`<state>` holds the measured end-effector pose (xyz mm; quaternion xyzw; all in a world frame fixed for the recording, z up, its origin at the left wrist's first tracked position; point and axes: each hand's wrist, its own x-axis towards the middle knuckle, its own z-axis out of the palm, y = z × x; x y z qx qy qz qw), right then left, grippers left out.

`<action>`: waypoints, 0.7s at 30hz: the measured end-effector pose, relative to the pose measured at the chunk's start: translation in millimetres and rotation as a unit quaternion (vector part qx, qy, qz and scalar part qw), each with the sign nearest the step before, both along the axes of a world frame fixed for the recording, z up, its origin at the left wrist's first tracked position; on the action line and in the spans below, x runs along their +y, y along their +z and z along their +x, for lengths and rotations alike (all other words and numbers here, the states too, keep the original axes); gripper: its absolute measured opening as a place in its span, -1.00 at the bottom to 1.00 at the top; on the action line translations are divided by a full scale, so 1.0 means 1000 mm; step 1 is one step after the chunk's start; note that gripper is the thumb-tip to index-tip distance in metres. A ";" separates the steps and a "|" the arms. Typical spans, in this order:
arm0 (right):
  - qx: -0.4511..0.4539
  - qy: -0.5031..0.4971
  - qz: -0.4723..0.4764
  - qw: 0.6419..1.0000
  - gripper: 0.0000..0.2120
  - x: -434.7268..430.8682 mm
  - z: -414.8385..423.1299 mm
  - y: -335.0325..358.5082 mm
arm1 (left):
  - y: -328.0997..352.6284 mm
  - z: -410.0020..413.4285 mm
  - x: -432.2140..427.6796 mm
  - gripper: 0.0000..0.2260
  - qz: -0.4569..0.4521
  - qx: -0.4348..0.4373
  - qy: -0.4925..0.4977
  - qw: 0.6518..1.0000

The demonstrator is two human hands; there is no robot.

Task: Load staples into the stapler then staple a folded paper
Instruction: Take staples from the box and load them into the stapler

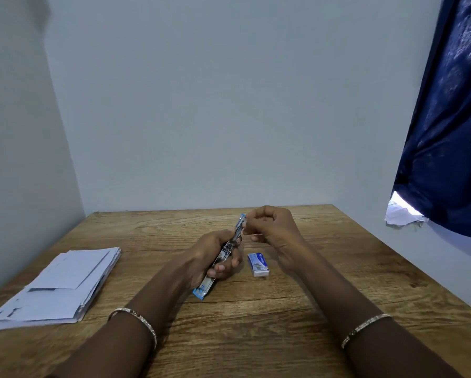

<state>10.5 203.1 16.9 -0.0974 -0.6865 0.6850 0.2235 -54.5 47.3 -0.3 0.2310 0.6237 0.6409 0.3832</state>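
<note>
A blue and metal stapler is swung open over the middle of the wooden table. My left hand grips its middle, the base end pointing toward me and the top arm rising away. My right hand pinches at the far tip of the raised arm; a thin strip juts from its fingers, too small to identify. A small white and blue staple box lies flat on the table just right of my left hand. A stack of white papers rests at the table's left.
Pale walls close the table at the back and left. A dark blue curtain hangs at the right above the table's right edge, with crumpled white paper at its lower corner. Each wrist wears a thin bracelet.
</note>
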 end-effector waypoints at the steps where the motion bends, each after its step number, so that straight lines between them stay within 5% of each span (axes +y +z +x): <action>1: 0.001 -0.002 0.032 0.999 -0.88 0.000 0.001 0.001 | 0.001 0.000 0.000 -0.58 0.007 -0.008 0.008 1.000; 4: 0.010 -0.030 0.109 0.994 -0.90 0.001 0.000 0.001 | 0.003 0.002 -0.001 -0.61 0.019 -0.022 0.022 0.999; 9: 0.026 -0.037 0.067 0.997 -0.95 0.001 0.001 0.000 | 0.006 0.009 -0.001 -0.65 0.028 -0.011 0.025 0.999; 15: 0.131 -0.136 0.220 0.957 -0.88 -0.002 0.003 0.006 | 0.009 0.012 0.000 -0.71 0.076 0.027 0.062 0.995; 21: 0.191 -0.092 0.288 0.934 -0.76 -0.018 0.008 0.009 | 0.013 0.016 0.001 -0.71 0.155 0.064 0.081 0.982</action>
